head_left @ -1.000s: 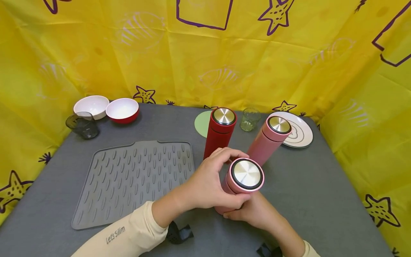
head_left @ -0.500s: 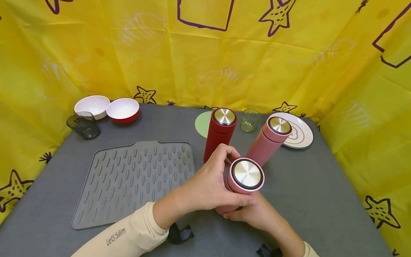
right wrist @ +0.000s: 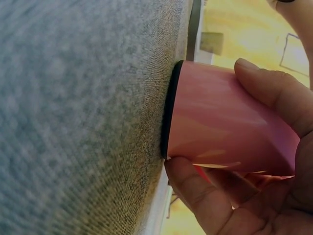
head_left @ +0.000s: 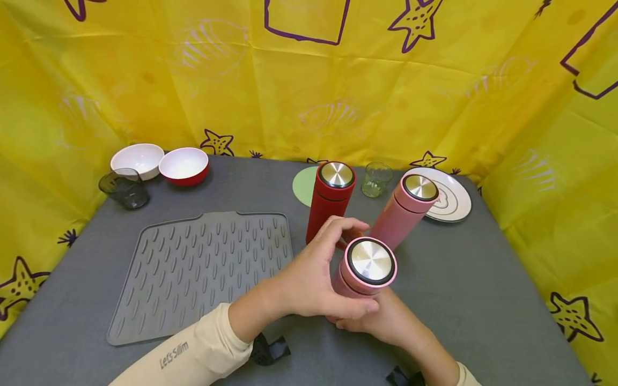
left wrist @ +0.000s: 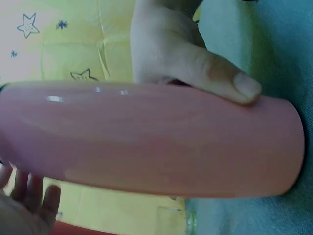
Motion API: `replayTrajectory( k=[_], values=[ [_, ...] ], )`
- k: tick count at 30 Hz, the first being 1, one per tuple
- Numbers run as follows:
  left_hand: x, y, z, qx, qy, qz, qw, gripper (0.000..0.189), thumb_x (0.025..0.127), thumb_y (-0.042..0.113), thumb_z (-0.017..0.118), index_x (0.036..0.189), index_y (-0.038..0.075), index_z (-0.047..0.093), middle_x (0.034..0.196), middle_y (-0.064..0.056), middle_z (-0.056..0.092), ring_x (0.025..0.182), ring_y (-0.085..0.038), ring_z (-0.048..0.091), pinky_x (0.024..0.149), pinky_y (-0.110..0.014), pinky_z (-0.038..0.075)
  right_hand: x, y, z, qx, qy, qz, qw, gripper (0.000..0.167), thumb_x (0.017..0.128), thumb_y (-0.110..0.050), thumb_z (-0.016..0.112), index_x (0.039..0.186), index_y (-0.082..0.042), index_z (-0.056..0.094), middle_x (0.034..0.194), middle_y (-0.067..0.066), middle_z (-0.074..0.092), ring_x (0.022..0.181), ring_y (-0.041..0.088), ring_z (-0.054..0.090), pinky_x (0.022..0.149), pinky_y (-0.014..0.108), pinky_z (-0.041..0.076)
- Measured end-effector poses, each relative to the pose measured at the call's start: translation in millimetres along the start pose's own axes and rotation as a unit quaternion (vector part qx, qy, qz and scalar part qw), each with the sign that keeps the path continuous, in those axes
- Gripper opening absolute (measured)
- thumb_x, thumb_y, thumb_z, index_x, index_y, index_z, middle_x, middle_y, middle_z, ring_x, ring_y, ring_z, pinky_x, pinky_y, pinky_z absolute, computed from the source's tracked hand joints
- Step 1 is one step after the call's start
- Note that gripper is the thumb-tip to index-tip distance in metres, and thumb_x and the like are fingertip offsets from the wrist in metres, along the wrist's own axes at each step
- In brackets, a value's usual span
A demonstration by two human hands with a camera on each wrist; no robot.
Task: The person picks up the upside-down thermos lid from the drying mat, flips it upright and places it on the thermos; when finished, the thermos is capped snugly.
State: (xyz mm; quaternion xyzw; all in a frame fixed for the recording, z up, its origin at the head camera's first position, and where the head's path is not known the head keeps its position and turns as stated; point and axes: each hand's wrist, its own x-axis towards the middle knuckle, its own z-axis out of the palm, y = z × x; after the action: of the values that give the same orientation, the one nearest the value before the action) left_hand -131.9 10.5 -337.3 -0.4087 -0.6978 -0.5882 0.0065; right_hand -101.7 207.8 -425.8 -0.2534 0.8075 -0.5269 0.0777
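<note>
A pink thermos bottle (head_left: 369,262) with a shiny steel-topped lid stands upright on the table, nearest me. My right hand (head_left: 386,316) grips its lower body; in the right wrist view the thumb and fingers wrap it just above the black base. My left hand (head_left: 314,279) arches loosely around the lid end, thumb in front. In the head view its index finger stands apart from the lid, and in the left wrist view its fingertips are spread by the bottle's upper end. Close behind stand a red thermos bottle (head_left: 330,206) and another pink thermos bottle (head_left: 405,209).
A grey ridged drying mat (head_left: 207,273) lies to the left. At the back left are a white bowl (head_left: 139,160), a red bowl (head_left: 184,166) and a dark glass (head_left: 125,190). A green disc (head_left: 304,185), a clear glass (head_left: 375,179) and a white plate (head_left: 451,198) sit behind the bottles.
My left index finger has shifted away from the lid, and the thumb has moved slightly about its front. The right hand and the bottle stay in nearly the same place.
</note>
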Motion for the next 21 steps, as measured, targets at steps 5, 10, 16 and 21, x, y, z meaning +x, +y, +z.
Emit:
replayTrajectory(
  k=[5, 10, 16, 21],
  values=[
    [0.4, 4.2, 4.3, 0.037, 0.031, -0.03, 0.9984, 0.076, 0.063, 0.031, 0.093, 0.119, 0.018, 0.044, 0.112, 0.008, 0.049, 0.107, -0.01, 0.047, 0.089, -0.029, 0.045, 0.3, -0.6, -0.3, -0.008, -0.009, 0.01, 0.9999, 0.049, 0.069, -0.013, 0.089, 0.11, -0.02, 0.062, 0.099, -0.006, 0.066, 0.088, 0.016, 0.062, 0.078, 0.032, 0.051],
    [0.7, -1.7, -1.6, 0.025, 0.013, 0.024, 0.9993, 0.067, 0.067, 0.022, 0.088, 0.126, 0.015, 0.055, 0.119, 0.008, 0.057, 0.109, -0.012, 0.046, 0.091, -0.03, 0.046, -1.5, 1.7, -0.9, -0.045, 0.014, 0.014, 0.9988, 0.067, 0.064, -0.019, 0.093, 0.119, -0.018, 0.057, 0.108, -0.008, 0.063, 0.095, 0.014, 0.06, 0.085, 0.032, 0.049],
    [1.0, -6.2, -7.2, 0.013, -0.034, 0.044, 0.9984, 0.079, 0.071, 0.021, 0.084, 0.141, 0.015, 0.048, 0.13, 0.006, 0.053, 0.119, -0.012, 0.044, 0.098, -0.032, 0.042, -1.5, 1.5, -1.0, -0.033, 0.017, 0.012, 0.9992, 0.066, 0.063, -0.018, 0.093, 0.119, -0.021, 0.057, 0.107, -0.009, 0.064, 0.094, 0.015, 0.061, 0.085, 0.032, 0.048],
    [-0.2, 3.0, 1.0, 0.023, 0.008, -0.003, 0.9997, 0.082, 0.064, 0.027, 0.092, 0.127, 0.017, 0.04, 0.12, 0.006, 0.046, 0.112, -0.011, 0.046, 0.096, -0.032, 0.042, -1.1, -0.3, -0.4, -0.003, 0.004, -0.003, 1.0, 0.054, 0.068, -0.015, 0.09, 0.113, -0.019, 0.061, 0.101, -0.006, 0.066, 0.088, 0.016, 0.062, 0.078, 0.032, 0.052]
  ],
)
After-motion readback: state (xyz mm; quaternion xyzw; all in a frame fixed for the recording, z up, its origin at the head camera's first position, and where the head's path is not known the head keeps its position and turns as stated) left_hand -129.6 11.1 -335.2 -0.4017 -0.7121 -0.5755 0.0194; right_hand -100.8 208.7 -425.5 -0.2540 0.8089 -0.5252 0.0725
